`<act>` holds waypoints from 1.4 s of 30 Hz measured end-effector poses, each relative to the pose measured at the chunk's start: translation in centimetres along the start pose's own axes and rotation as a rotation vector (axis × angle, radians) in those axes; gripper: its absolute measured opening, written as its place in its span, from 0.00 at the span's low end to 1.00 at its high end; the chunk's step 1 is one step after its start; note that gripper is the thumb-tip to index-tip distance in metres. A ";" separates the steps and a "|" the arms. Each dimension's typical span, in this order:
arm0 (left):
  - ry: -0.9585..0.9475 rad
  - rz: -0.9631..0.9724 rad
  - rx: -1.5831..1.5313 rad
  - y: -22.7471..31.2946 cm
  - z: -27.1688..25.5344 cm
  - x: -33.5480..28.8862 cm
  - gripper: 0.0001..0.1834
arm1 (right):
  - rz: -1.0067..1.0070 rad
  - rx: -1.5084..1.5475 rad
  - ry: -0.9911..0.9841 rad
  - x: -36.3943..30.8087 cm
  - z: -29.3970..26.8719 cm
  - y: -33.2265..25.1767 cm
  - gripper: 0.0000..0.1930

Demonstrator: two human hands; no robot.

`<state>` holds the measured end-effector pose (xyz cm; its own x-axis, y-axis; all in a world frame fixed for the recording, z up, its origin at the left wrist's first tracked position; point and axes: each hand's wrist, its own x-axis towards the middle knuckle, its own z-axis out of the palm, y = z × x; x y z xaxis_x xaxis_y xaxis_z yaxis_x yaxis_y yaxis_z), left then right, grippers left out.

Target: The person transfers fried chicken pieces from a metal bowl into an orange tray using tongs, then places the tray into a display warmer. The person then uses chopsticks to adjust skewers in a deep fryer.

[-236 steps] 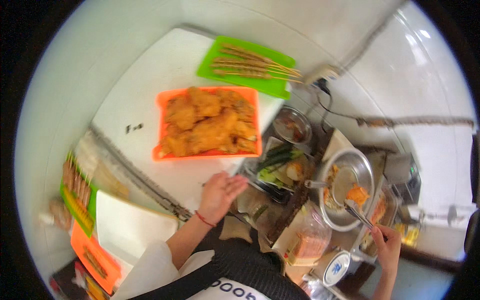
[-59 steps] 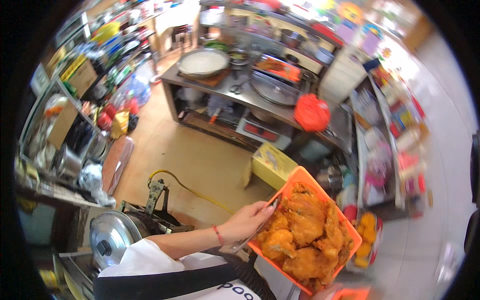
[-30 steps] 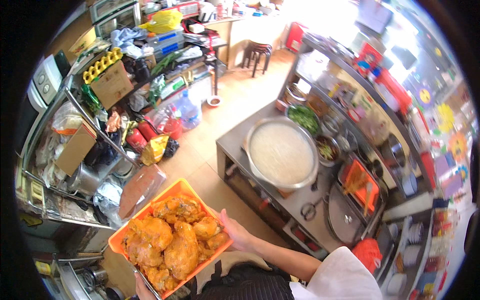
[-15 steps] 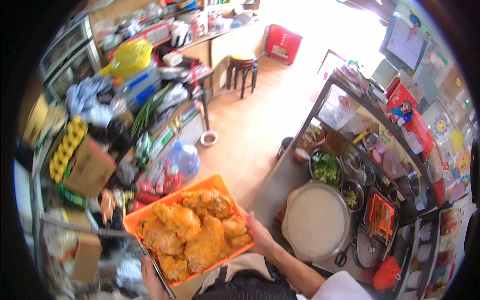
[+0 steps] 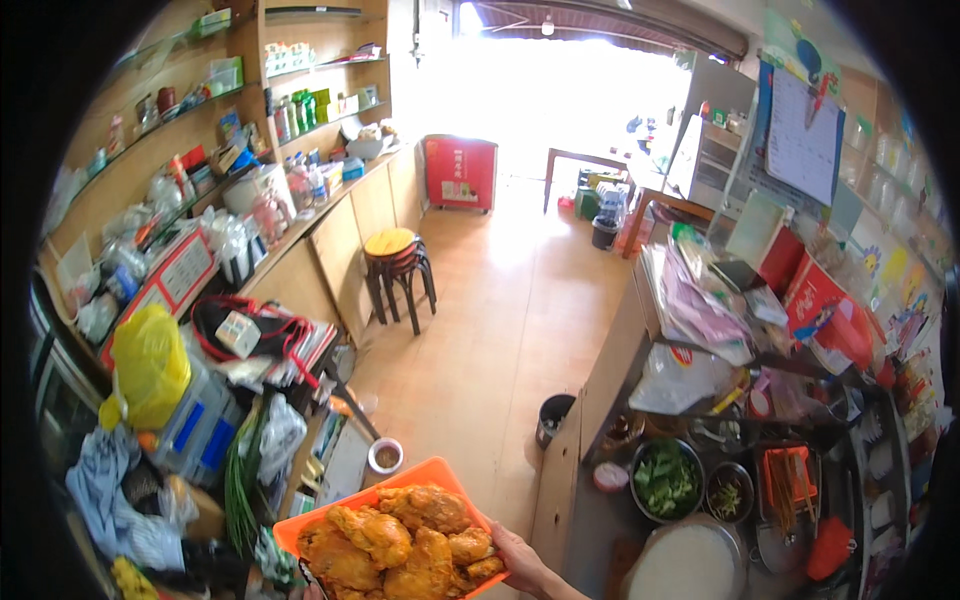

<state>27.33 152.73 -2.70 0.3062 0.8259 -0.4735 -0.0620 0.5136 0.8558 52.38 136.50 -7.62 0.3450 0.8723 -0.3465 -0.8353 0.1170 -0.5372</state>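
Orange plastic tray (image 5: 436, 470), one: at the lower edge of the view, carried in front of the person, its near side cut off. Contents: golden-brown fried chicken pieces (image 5: 425, 560), heaped above the rim.

Handling, as judged: moderately heavy when filled; walls thin, stiff, with slight flex; rim likely slick with oil. Chicken coating firm but liable to flake; upper pieces could slide on a tilt. Best hold: opposite side rims, thumbs outside the food, tray level.

Hands, two, set apart. Right hand (image 5: 525, 567): clasped on the tray's right rim. Left hand: barely visible by the tray's lower left; grip cannot be told.

Edges: right of the tray, a worktop (image 5: 590, 525) with a large white-filled basin (image 5: 685, 565) and a bowl of green leaves (image 5: 667, 480). Left of the tray, spring onions (image 5: 240, 490) amid crowded goods. Just beyond its far rim, as seen, a small white bowl (image 5: 385, 457).

Room: tan floor (image 5: 500, 340) runs lengthwise beyond the tray, with stacked stools (image 5: 400, 275) to its far left and a black bin (image 5: 553, 415) to its far right.
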 end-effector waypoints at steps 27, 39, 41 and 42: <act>-1.068 -0.408 -0.053 17.0 71.3 59.3 0.21 | -0.613 0.279 0.428 44.0 -15.2 -55.1 0.28; -1.390 -0.632 0.065 12.8 113.8 73.4 0.24 | -0.797 0.383 0.657 54.7 -30.2 -84.8 0.29; -1.396 -0.686 0.120 10.6 121.8 73.7 0.26 | -0.852 0.384 0.702 54.7 -32.7 -89.3 0.28; -1.498 -0.703 0.065 9.4 125.5 73.7 0.28 | -0.886 0.394 0.698 54.7 -34.1 -91.6 0.28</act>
<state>168.50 189.21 -3.36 0.8420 -0.5114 -0.1716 0.5011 0.6236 0.6000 162.33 157.29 -3.60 0.9236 -0.0171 -0.3830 -0.2215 0.7915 -0.5696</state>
